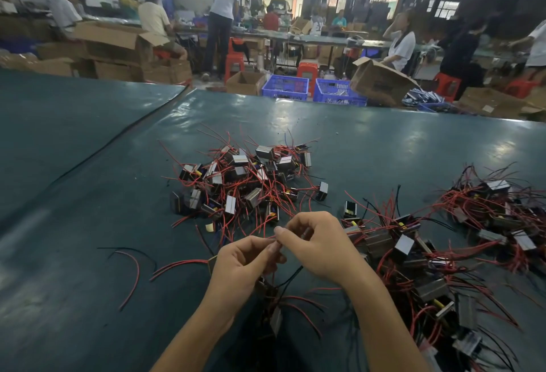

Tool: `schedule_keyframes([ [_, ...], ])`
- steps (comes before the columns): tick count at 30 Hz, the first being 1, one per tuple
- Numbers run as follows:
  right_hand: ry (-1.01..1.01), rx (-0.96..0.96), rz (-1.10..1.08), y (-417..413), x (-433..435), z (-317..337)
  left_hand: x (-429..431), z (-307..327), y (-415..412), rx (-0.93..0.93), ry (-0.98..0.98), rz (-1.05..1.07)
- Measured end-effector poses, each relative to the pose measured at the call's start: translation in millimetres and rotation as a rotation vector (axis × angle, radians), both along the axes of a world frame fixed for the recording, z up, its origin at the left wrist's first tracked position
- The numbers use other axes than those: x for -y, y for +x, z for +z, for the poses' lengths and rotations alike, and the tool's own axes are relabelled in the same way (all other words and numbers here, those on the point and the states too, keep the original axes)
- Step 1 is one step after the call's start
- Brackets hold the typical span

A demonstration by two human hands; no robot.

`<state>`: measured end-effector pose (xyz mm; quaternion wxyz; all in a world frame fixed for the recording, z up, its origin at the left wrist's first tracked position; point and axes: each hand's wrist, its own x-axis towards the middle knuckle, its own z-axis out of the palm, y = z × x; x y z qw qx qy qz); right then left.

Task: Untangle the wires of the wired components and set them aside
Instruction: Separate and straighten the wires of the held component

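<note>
left hand (pixel 245 262): low centre over the table. Fingers curled in, thumb and forefinger pinching a thin red wire (pixel 261 237).
right hand (pixel 319 250): meets the left at the fingertips. Thumb and forefinger nipped on the same red wire, other fingers loosely bent.
component (pixel 276 320): blurred, just below my wrists. Red and black leads run up from it toward the hands. I can't tell if it hangs or lies on the mat.
table (pixel 88 164): dark green mat, with a seam running diagonally on the left.
loose wires (pixel 134 277): red and black lengths lying left of the left hand, apart from the heaps.
right heap (pixel 413 262): just beside my right forearm and running down to the bottom edge. Boxy wired components, red and black leads.
tangled heap (pixel 245 182): straight ahead, just beyond the hands. Many small components with their red leads knotted together.
single component (pixel 350 210): stands alone between the tangled heap and the right heap.
far-right heap (pixel 496 212): at the table's right edge, well apart from the hands.
blue crates (pixel 285 87): two side by side on the floor past the far table edge. Pale parts inside, too small for me to identify.
open carton (pixel 245 83): just left of the crates, flaps up, inside hidden from me.
tipped carton (pixel 381 81): right of the crates, tilted, contents not visible.
blue tray (pixel 428 105): beyond the tipped carton, with dark flat pieces piled in it.
stacked cartons (pixel 118 43): far left, brown, one with its flaps open, contents hidden.
red stools (pixel 307 71): behind the crates, near long benches where people work.
</note>
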<state>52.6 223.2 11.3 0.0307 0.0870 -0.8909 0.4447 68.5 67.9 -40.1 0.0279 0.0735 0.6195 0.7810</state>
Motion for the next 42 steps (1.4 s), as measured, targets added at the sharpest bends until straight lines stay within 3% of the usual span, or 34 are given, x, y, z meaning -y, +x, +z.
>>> schedule_keyframes([
  [5,-0.156,0.227,-0.096,-4,-1,-1,-2,0,2,-0.106,-0.117,0.046],
  [8,-0.182,0.264,-0.103,-3,-1,-1,-2,-2,1,-0.150,-0.167,0.075],
  [16,-0.118,0.118,0.128,2,-6,5,3,-4,0,-0.182,-0.136,0.159],
  [24,-0.051,-0.019,0.104,4,-6,4,4,-6,-3,-0.213,-0.256,0.160],
  [32,0.042,-0.006,0.026,3,-3,0,5,-4,-2,-0.247,-0.337,0.183],
  [37,0.082,0.103,-0.064,2,2,0,4,-7,0,-0.415,-0.529,0.297],
  [42,-0.063,0.354,-0.142,0,12,-1,6,-9,0,-0.619,-0.729,0.338],
])
